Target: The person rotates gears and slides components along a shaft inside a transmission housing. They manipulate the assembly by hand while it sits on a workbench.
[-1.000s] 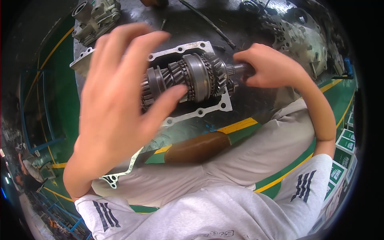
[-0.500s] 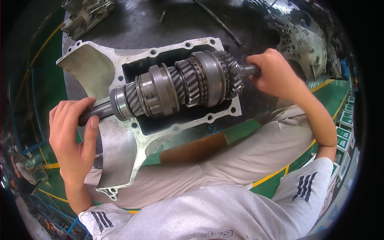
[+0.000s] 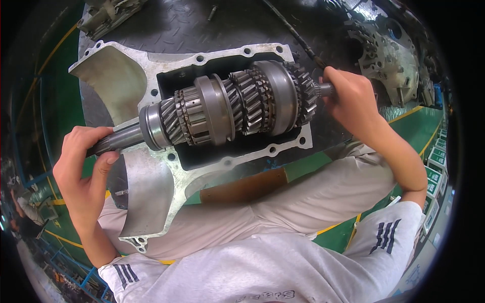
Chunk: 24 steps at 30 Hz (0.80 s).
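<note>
A steel gear shaft (image 3: 217,109) with helical gears, rings and splined ends lies lengthwise over the dark cavity of a light-grey metal gearbox housing half (image 3: 174,202). My left hand (image 3: 83,161) grips the long left end of the shaft between thumb and fingers. At the other end, my right hand (image 3: 351,96) is closed around the short splined tip. The fingertips of that hand are partly hidden behind its back. Whether the shaft rests in the housing or hangs just above it, I cannot tell.
The housing lies on a dark tread-plate bench (image 3: 177,25). Beyond it are a small bolt (image 3: 212,12), a long dark rod (image 3: 293,30) and another metal casting (image 3: 108,17) at far left. A large casting (image 3: 391,65) stands at far right. My legs (image 3: 303,197) are close to the near edge.
The gear shaft has shifted slightly to the right relative to the housing, with both hands still on it. The sliding ring near its left end sits further right.
</note>
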Tool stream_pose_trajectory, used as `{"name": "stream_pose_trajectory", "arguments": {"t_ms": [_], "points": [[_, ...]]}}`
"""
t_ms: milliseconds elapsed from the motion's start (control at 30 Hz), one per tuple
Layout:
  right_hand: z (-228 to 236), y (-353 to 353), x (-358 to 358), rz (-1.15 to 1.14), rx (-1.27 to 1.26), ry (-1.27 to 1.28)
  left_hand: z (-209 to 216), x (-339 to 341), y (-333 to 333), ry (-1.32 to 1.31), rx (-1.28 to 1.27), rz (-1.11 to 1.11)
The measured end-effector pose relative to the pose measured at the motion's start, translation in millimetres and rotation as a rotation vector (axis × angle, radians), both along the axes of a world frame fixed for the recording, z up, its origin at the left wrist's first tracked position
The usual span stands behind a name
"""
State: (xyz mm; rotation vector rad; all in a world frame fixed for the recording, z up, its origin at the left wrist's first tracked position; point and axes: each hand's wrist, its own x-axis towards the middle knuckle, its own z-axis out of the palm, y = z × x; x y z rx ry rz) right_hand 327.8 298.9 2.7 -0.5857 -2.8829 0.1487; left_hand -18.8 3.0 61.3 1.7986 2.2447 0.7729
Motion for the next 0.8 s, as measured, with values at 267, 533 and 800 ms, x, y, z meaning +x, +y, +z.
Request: {"name": "stream_pose_trajectory", "arguments": {"t_ms": [267, 533, 800], "points": [[44.1, 33.0, -36.2, -0.039, -0.656, -0.604, 3.9, 2.1, -1.4, 0.066, 0.06, -0.011], [30.4, 14.9, -10.5, 0.066, -0.297, -0.16, -4.9, -9.7, -10.9, -0.146, 0.141, 0.045], [19.5, 13.4, -18.6, -0.071, -0.191, -0.212, -7.9, -7.9, -2.0, -0.003, 0.206, -0.08]]}}
